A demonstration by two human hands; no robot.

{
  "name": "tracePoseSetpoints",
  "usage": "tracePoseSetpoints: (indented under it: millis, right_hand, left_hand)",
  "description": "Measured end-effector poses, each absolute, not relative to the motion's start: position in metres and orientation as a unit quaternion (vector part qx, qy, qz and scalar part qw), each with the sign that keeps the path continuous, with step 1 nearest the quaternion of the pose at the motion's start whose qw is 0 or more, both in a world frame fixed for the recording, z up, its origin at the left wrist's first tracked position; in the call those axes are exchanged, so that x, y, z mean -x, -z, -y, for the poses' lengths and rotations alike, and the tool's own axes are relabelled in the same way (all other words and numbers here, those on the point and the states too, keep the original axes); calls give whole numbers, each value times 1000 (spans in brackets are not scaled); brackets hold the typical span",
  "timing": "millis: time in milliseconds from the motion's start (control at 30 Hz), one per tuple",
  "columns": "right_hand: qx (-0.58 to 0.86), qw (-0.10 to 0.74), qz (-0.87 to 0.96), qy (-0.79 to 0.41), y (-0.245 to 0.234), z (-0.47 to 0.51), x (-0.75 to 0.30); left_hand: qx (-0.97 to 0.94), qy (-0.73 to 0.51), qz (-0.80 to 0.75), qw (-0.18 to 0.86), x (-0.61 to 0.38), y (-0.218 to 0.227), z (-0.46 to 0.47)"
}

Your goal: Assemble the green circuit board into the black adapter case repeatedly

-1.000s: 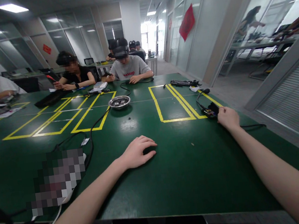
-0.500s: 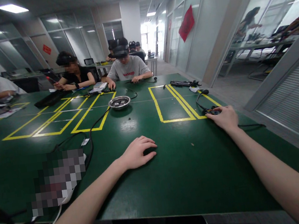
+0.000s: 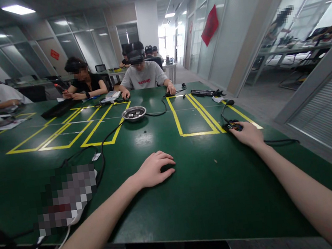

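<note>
My left hand (image 3: pixel 156 169) rests on the green table (image 3: pixel 191 203), palm down, with thumb and fingers apart and nothing in it. At the right, my right hand (image 3: pixel 250 133) grips a small black object (image 3: pixel 232 126) with coloured bits, perhaps wires, showing on it. Its exact kind I cannot make out, and my fingers hide part of it. From beside this object a black cable (image 3: pixel 222 112) curves up to a dark round end (image 3: pixel 229 102). Another black cable (image 3: pixel 281 141) runs out to the right behind my wrist.
A metal bowl (image 3: pixel 134 113) with small metal pieces stands mid-table. Yellow tape (image 3: pixel 199 134) outlines areas on the tabletop. A folded black tripod-like item (image 3: pixel 207 93) lies at the far right. At the left is a blurred-out power strip (image 3: pixel 71 198). A co-worker (image 3: pixel 144 74) sits opposite.
My right hand keeps hold of the black object, which has shifted and turned slightly, showing more of its top. The co-worker opposite has moved a hand and a cable rightward. My left hand stays put.
</note>
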State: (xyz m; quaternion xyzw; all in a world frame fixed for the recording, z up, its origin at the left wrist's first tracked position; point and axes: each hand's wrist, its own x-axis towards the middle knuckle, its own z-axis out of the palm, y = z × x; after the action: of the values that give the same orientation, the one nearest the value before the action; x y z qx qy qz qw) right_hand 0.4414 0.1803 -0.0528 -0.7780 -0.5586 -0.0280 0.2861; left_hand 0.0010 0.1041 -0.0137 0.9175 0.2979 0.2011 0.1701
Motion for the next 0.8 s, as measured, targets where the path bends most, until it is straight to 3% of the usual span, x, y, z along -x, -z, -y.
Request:
tracePoseSetpoints:
  millis: [133, 233, 433, 800]
  right_hand:
    - [720, 271, 638, -31, 41, -168, -399]
    - [568, 286, 764, -108, 32, -147, -350]
    - [286, 230, 894, -255, 21, -94, -261]
    - [346, 320, 864, -177, 29, -102, -264]
  left_hand:
    - [-917, -198, -303, 167, -1, 14, -104]
    - [-913, -214, -300, 175, -2, 15, -102]
    - [-908, -282, -262, 166, -7, 15, -98]
    - [-908, -221, -328, 138, -9, 20, -99]
